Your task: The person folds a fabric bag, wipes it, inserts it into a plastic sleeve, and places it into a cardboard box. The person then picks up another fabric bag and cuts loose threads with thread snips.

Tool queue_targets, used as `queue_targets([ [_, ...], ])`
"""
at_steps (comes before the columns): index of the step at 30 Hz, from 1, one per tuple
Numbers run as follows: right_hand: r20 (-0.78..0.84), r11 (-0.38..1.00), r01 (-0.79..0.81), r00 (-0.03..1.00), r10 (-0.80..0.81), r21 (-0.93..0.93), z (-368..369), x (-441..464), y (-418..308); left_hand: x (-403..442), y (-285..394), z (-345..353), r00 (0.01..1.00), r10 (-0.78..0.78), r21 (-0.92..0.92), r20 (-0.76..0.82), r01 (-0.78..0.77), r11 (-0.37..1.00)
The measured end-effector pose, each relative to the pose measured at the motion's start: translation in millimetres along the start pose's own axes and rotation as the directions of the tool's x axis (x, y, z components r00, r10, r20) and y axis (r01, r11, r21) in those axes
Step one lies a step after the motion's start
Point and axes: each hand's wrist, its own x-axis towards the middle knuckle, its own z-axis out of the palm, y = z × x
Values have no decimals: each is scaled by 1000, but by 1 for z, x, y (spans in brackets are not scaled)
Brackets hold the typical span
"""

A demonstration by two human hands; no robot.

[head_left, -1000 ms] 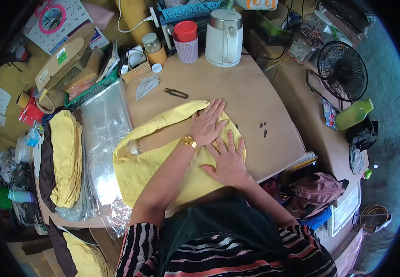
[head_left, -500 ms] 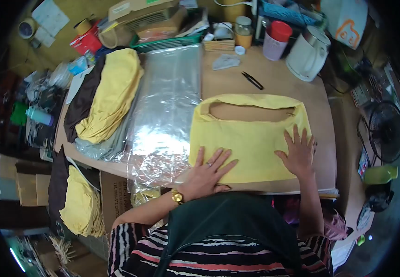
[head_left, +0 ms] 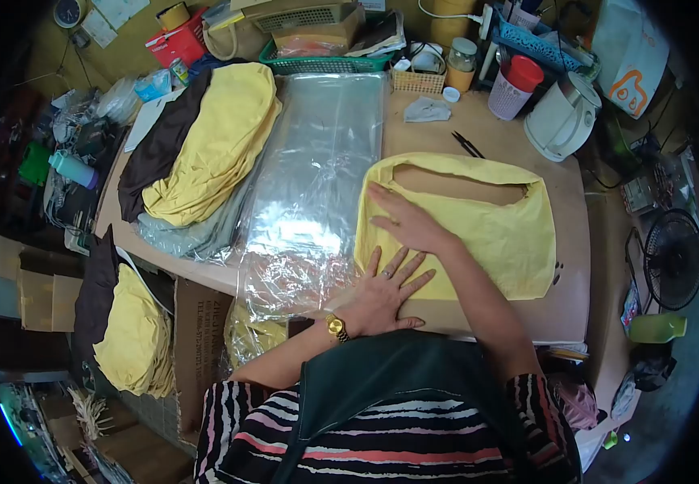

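While the left hand (head_left: pixel 375 300) lies flat, fingers spread, on the near left corner of a yellow cloth bag (head_left: pixel 495 242), the right hand (head_left: pixel 410 224) rests palm down farther up its left side, fingers extended; both grips are wide. I see the bag lying flat on the brown table (head_left: pixel 571 242), right of clear plastic sheets (head_left: pixel 317 153), black snips (head_left: pixel 468 145) just beyond it.

On the brown carton (head_left: pixel 194 395), the printed word "TEL" can be read, running sideways; its other characters are too unclear.
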Motion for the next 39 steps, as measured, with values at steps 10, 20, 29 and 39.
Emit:
queue_targets([
  [10,-593,335,-691,722,357,-640,-56,-196,18,-15,-41,-15,911,-10,-144,-411,-55,988],
  [20,-574,426,-650,758,309,-630,-49,-209,35,-60,-53,-67,847,-230,-50,-480,235,971],
  [29,-471,398,-643,759,450,-655,-60,-185,3,-123,-68,-79,780,-517,121,-353,586,801],
  [39,-325,854,416,798,-508,-314,50,20,-137,-114,-46,-120,705,-363,138,-609,545,827],
])
